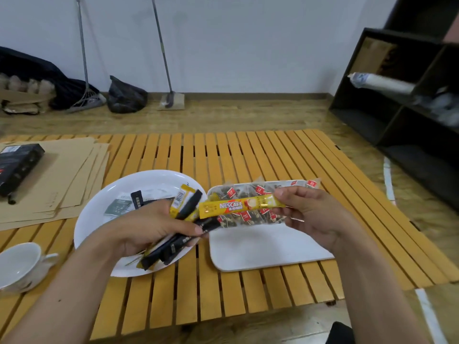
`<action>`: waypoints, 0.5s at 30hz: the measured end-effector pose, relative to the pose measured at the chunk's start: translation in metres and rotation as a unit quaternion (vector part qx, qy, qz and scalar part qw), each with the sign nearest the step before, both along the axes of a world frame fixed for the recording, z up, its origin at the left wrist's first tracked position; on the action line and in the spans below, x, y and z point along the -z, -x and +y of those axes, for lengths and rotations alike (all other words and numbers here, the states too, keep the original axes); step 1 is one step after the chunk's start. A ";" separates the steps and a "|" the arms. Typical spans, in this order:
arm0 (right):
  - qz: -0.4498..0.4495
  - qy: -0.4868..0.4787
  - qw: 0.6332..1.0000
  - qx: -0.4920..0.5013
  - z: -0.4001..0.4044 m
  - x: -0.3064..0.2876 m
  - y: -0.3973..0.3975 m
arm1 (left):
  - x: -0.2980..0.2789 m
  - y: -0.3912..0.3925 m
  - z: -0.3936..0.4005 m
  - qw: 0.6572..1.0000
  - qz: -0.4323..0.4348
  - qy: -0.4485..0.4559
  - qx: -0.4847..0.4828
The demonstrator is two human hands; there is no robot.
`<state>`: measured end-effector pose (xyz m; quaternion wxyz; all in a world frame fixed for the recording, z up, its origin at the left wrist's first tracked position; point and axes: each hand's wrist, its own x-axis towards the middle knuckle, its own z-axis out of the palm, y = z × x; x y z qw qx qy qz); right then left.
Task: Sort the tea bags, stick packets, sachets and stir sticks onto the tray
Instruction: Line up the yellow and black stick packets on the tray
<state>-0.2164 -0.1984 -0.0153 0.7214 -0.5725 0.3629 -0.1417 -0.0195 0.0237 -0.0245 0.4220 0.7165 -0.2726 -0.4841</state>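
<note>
The right hand [310, 214] pinches one end of a yellow stick packet [239, 206] between its thumb and fingers. The packet says NESCAFE in white letters on a red patch. Smaller writing next to that word is too tiny to read. The packet sticks out sideways from the pinch toward the other hand, and it hangs in the air above the white tray [263, 247].

The left hand [151, 227] is wrapped around a bunch of stick packets [181, 224]. Some are black and some are yellow. One yellow packet poking up above the fingers shows a barcode. The black ones have small white writing that cannot be read. The free end of the NESCAFE packet is just beside the top of this bunch.

Under the left hand sits a round white plate [99, 212]. A few grey and black sachets [118, 207] lie on it, just past the knuckles.

Behind the held yellow packet, tea bags [248, 192] with little red tags lie in a row along the far edge of the tray. The near part of the tray is bare.

Everything rests on a yellow slatted table [223, 155]. A white cup [19, 264] stands near the left wrist. A black box [18, 167] lies on brown cardboard sheets [69, 170], far off to the left.
</note>
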 end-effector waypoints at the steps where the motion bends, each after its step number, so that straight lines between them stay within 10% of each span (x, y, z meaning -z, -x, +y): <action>1: 0.005 -0.004 1.000 0.005 -0.003 0.000 0.003 | 0.001 -0.003 0.001 0.998 0.033 0.005 -0.044; 6: 0.025 -0.012 1.000 0.008 -0.006 0.002 0.008 | 0.005 -0.005 -0.006 0.979 0.111 0.057 -0.162; 15: 0.030 0.006 0.999 -0.021 -0.008 0.002 0.009 | 0.013 0.006 -0.015 0.988 -0.002 0.027 -0.155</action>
